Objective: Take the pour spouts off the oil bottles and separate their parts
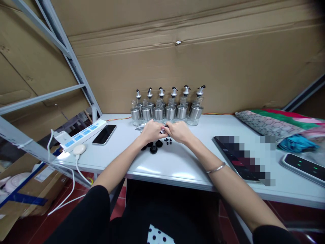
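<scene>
My left hand point(151, 131) and my right hand point(179, 131) meet over the table, fingers closed around a small silver-and-black pour spout point(165, 128), mostly covered by the fingers. Beside my left hand lie loose silver spout pieces point(139, 126). Black round stoppers point(153, 149) are just below my hands, with several tiny black parts point(167, 141) to their right. Behind stands a front row of glass bottles with steel sleeves point(158, 113), their necks uncapped. A back row of similar bottles carries silver pour spouts with black tips point(161, 91).
On the left are a phone point(104, 134), a white power strip point(85, 135) and a round white charger point(79, 149) with its cable. A partly blurred tablet point(236, 159), a patterned cloth bag point(264, 125) and a black-topped device point(304, 166) lie right. Cardboard point(193, 64) backs the table.
</scene>
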Action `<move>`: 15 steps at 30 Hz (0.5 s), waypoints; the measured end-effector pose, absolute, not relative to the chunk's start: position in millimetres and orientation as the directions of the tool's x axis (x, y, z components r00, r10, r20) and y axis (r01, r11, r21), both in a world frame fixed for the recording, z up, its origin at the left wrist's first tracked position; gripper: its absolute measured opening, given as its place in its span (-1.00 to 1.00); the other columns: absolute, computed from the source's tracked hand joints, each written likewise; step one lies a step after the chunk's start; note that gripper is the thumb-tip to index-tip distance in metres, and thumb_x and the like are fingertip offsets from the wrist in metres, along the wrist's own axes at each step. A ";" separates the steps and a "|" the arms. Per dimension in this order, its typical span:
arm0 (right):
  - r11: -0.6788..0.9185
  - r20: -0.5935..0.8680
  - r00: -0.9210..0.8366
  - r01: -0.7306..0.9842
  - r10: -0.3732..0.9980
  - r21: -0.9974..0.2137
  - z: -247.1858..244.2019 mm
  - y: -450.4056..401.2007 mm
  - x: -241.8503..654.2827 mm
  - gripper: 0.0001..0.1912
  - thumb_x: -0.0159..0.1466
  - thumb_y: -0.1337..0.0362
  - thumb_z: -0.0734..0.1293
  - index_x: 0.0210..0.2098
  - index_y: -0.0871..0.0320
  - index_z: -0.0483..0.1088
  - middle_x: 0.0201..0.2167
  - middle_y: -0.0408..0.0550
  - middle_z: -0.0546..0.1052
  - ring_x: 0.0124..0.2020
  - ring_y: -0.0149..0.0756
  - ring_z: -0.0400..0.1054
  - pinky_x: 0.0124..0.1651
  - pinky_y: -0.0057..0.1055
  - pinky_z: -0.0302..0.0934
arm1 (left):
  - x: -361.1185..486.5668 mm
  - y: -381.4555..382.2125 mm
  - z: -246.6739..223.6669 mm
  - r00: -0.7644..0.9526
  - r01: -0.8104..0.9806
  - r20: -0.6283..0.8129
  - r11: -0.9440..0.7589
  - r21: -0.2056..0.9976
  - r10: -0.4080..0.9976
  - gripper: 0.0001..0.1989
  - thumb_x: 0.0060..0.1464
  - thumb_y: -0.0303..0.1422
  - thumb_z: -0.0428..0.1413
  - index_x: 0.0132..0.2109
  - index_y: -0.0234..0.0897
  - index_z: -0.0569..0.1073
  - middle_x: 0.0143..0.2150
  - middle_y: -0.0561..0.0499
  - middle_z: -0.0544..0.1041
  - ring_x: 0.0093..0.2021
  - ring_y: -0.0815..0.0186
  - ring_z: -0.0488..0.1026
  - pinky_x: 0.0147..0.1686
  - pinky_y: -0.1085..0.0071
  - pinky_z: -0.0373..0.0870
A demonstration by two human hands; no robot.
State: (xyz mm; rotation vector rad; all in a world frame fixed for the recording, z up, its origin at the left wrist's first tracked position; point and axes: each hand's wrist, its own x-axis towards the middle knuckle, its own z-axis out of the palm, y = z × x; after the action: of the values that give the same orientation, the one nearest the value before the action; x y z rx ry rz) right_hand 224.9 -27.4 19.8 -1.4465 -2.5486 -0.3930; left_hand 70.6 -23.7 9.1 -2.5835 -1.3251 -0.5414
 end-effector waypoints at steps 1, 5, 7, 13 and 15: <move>0.493 0.287 -0.513 0.858 0.809 0.143 19.6 -27.4 225.0 -0.52 0.38 0.06 0.00 -0.23 0.24 0.40 -0.40 0.18 0.58 -0.37 -0.12 0.46 -0.46 -0.36 -0.20 | 70.7 -23.8 8.9 0.534 0.812 0.404 -0.583 -0.003 0.743 -0.81 -0.01 -0.31 0.05 -0.50 -0.30 0.39 -0.46 -0.02 0.52 -0.40 0.31 0.41 -0.31 0.36 0.07; 0.491 0.313 -0.518 0.855 0.796 0.168 17.7 -26.8 224.8 -0.53 0.37 0.09 0.00 -0.27 0.22 0.42 -0.43 0.15 0.58 -0.41 -0.16 0.44 -0.47 -0.35 -0.23 | 71.0 -23.7 8.2 0.539 0.810 0.411 -0.586 -0.014 0.735 -0.82 -0.01 -0.31 0.05 -0.48 -0.30 0.39 -0.45 -0.04 0.53 -0.37 0.27 0.43 -0.30 0.35 0.08; 0.486 0.338 -0.516 0.856 0.787 0.174 16.4 -26.2 225.0 -0.54 0.36 0.10 0.01 -0.29 0.23 0.43 -0.46 0.15 0.57 -0.45 -0.17 0.43 -0.47 -0.35 -0.23 | 71.1 -23.7 8.3 0.541 0.809 0.412 -0.588 -0.014 0.733 -0.82 -0.01 -0.30 0.05 -0.48 -0.31 0.39 -0.45 -0.06 0.53 -0.35 0.25 0.44 -0.29 0.34 0.08; 0.521 0.394 -0.527 0.843 0.753 0.131 12.3 -23.8 226.6 -0.57 0.34 0.13 0.04 -0.35 0.24 0.43 -0.55 0.13 0.53 -0.51 -0.20 0.37 -0.45 -0.37 -0.21 | 71.6 -25.9 11.9 0.562 0.787 0.417 -0.616 -0.004 0.714 -0.80 0.01 -0.28 0.04 -0.48 -0.31 0.36 -0.46 -0.07 0.50 -0.34 0.23 0.44 -0.27 0.34 0.11; 0.524 0.407 -0.529 0.841 0.745 0.134 11.7 -23.3 227.3 -0.57 0.34 0.14 0.03 -0.36 0.24 0.42 -0.57 0.12 0.51 -0.54 -0.22 0.34 -0.45 -0.38 -0.20 | 72.1 -26.7 12.8 0.570 0.782 0.418 -0.623 -0.012 0.708 -0.80 0.01 -0.28 0.03 -0.48 -0.30 0.35 -0.47 -0.07 0.50 -0.34 0.23 0.44 -0.27 0.33 0.12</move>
State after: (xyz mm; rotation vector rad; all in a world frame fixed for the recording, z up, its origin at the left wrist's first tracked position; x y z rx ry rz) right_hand 227.3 -23.3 11.7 -1.3236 -2.4688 -0.4570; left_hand 72.1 -26.7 12.8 -2.6052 -1.2519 -0.5628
